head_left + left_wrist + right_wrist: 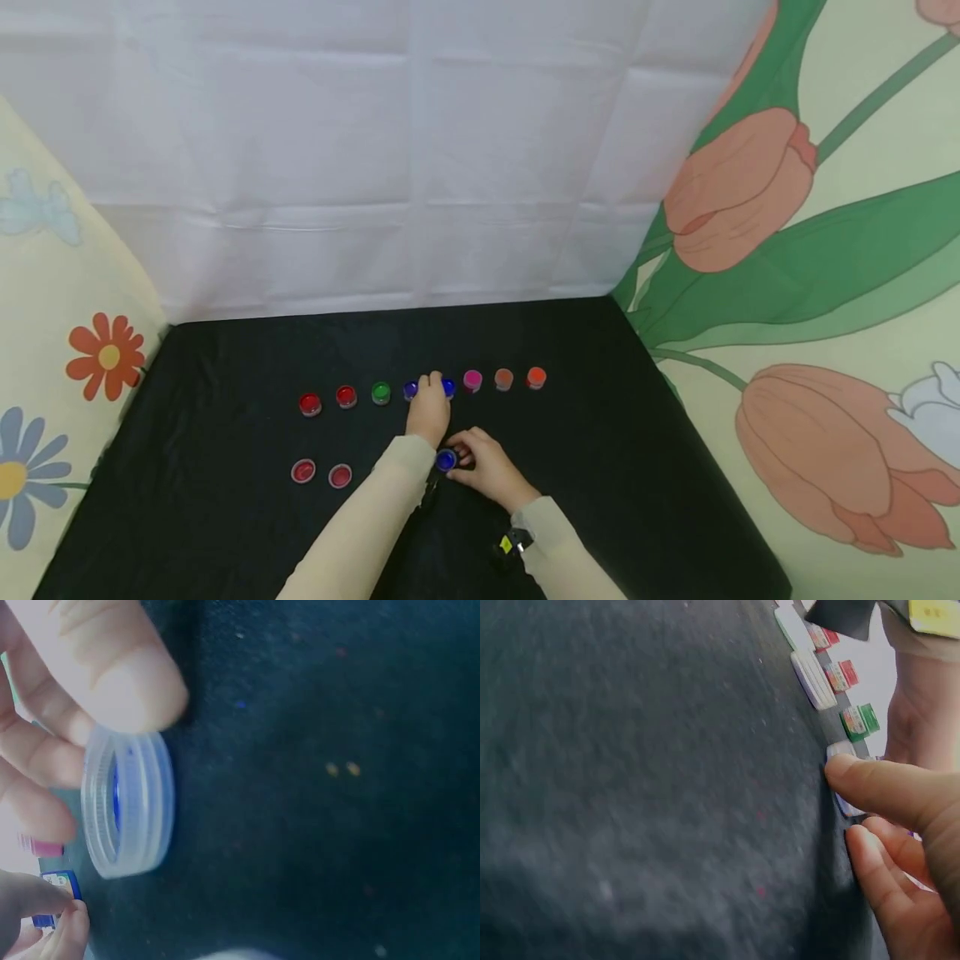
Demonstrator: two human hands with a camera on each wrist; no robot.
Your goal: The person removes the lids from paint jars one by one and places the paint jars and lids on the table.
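My left hand [429, 408] reaches into the back row of small paint jars, between one blue jar [410, 390] and another blue jar [448, 387]. In the left wrist view, its fingertips pinch a labelled blue jar [66, 880], partly covering it. Nearer to me, my right hand [487, 468] has thumb and fingers about a clear round lid [154, 806] with blue paint inside. The thumb [142, 697] touches the lid's rim. The lid lies on the black cloth, blue side up; in the right wrist view, the right hand partly hides it.
Red [346, 397], green [381, 393], magenta [472, 381], brownish [503, 379] and orange [536, 377] jars stand in the back row. Two lids with red insides, a left lid [303, 471] and a right lid [341, 476], lie on the black cloth [637, 467].
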